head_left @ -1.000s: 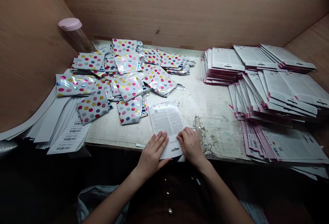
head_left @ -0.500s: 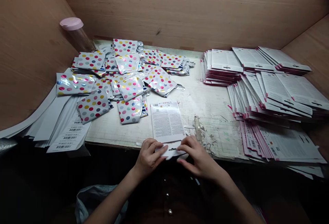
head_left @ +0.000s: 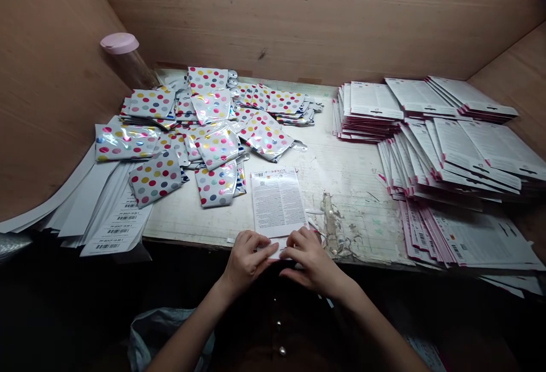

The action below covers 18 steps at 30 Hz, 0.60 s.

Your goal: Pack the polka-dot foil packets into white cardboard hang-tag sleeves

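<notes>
1. Nearest, at 7 o'clock from the printed card, a grey bag [head_left: 147, 332] sits below the table edge.
2. Your left hand [head_left: 244, 261], at 7 o'clock, is clamped on the card's near flap [head_left: 279, 248], thumb on top.
3. Your right hand [head_left: 313, 264], at 5 o'clock, has its fingertips on that flap, thumb spread below; whether it pinches, you cannot tell from this view.
4. The printed card [head_left: 280, 207] lies flat on the table [head_left: 350, 173], its near end at the front edge between your hands.
5. Handling, as judged: light, thin, fairly stiff, bendable at the flap, slightly slick. Hold the side edges or the flap's corners; hard pressure may crease it.
6. Barcode sheets [head_left: 115, 230] fan out at 9 o'clock, partly under the polka-dot pouches [head_left: 215, 184], which are heaped from 9 to 12 o'clock; they look soft, glossy and prone to slide.
7. Stacked cards [head_left: 490, 241] lean and overlap from 1 to 3 o'clock.
8. Farthest, at 11 o'clock, a pink-lidded bottle [head_left: 120, 44] stands beyond the pouches, near the back panel [head_left: 281, 19].
</notes>
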{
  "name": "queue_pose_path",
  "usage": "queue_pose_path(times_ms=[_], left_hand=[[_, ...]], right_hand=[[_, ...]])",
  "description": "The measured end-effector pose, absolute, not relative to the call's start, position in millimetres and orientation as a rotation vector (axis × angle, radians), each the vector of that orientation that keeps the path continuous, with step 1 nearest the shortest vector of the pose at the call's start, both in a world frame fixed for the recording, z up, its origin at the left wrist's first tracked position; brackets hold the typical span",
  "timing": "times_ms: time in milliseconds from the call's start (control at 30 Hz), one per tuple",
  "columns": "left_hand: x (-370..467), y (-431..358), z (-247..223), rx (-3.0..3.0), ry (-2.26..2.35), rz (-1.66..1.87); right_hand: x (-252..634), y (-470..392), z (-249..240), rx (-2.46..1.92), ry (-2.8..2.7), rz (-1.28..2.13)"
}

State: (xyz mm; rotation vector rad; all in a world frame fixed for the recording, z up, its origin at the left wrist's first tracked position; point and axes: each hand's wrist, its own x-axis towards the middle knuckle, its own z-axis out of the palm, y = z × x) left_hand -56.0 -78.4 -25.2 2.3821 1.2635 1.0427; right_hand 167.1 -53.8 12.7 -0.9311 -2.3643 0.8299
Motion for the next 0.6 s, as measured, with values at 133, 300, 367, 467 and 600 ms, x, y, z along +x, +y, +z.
queue_pose_path(times_ms=[133, 300, 367, 467, 600], left_hand=[[-54, -80, -24, 2.326, 1.272, 1.068], [-41, -79, -15, 2.08, 1.614, 0.883], [-37, -76, -10, 1.942, 1.884, 0.768], [-38, -70, -4, 1.848, 2.211, 0.547], [-47, -60, 8, 1.794, 2.056, 0.386]], right_hand=[[173, -52, 9, -0.931, -2.328, 0.863], [173, -41, -7, -1.176, -2.147, 0.834], [166, -40, -13, -1.296, -2.055, 0.759], [157, -45, -19, -1.378, -2.052, 0.437], [147, -60, -23, -1.335, -2.14, 0.152]])
